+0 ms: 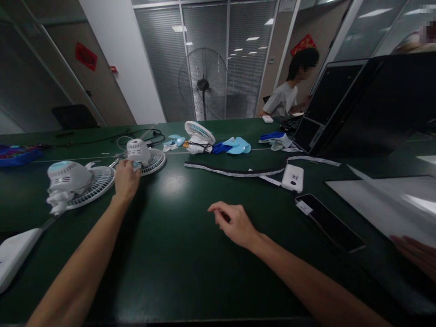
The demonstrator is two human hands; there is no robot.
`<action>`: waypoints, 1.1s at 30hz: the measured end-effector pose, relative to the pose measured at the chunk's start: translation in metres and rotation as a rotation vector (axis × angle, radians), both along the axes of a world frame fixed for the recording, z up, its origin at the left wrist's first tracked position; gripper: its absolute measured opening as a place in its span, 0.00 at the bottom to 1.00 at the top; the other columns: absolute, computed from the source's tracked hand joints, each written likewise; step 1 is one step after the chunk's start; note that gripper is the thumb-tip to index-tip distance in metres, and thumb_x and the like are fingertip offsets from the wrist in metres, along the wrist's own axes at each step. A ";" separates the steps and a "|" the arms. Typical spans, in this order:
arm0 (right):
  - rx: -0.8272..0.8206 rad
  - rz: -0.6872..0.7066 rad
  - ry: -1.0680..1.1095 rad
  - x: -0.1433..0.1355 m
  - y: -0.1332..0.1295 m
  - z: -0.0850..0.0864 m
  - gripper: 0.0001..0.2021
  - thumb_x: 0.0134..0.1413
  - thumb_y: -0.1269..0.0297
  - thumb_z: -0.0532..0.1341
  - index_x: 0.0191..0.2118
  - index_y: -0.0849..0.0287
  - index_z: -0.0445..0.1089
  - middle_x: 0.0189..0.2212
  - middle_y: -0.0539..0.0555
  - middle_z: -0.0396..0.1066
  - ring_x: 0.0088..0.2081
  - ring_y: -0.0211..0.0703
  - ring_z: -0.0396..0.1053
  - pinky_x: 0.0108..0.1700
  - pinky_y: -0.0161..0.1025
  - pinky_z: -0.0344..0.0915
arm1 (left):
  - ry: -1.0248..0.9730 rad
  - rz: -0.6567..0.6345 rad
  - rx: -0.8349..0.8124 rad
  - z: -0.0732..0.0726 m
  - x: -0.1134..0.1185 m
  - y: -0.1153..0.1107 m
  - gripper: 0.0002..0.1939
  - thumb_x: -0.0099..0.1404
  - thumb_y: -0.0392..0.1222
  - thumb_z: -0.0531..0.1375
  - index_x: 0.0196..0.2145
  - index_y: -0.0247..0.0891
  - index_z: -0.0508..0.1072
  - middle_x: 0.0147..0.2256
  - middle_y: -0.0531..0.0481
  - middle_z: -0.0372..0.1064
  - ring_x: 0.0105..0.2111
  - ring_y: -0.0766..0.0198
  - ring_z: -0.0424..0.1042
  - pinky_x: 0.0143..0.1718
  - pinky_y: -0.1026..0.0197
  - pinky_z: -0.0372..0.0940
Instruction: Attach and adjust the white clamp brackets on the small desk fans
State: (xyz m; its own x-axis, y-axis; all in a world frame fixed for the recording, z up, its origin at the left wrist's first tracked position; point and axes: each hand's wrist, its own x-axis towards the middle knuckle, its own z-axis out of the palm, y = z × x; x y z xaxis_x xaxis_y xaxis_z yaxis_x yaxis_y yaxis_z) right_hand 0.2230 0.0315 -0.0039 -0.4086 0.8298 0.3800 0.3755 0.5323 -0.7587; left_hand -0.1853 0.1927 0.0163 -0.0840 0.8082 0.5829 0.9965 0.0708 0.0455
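Observation:
My left hand [127, 179] reaches out at the left, its fingers closed on the small fan [139, 152] at a light-blue part near its base. That fan lies with its white grille down on the green table [177, 272]. My right hand [235, 221] hovers over or rests on the middle of the table, fingers curled and slightly apart, with nothing in it. Left of my left hand lies a second white fan [70, 176], also grille down. A third small fan [199, 137] sits farther back, its head tilted up.
Blue fan blades [239, 145], a dark strip [231, 172], a white device [293, 178] and a phone [330, 221] lie on the table. A large black case [368, 104] stands right. Another person's hand [417, 254] is at white sheets; a person [284, 97] sits behind.

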 end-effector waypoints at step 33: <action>0.071 -0.006 -0.057 -0.004 0.002 -0.003 0.11 0.69 0.70 0.56 0.49 0.54 0.73 0.34 0.48 0.74 0.30 0.35 0.70 0.33 0.33 0.65 | -0.335 -0.161 0.001 -0.009 0.037 -0.046 0.12 0.69 0.46 0.57 0.42 0.34 0.73 0.47 0.42 0.62 0.39 0.55 0.71 0.43 0.53 0.70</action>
State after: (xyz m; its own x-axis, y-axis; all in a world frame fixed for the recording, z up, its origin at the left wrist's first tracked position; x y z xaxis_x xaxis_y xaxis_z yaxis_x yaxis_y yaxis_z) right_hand 0.2185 0.0334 -0.0064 -0.4264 0.8042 0.4140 0.4203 0.5814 -0.6966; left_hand -0.1488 0.1469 0.0075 -0.1417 0.8259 0.5457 0.9247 -0.0863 0.3708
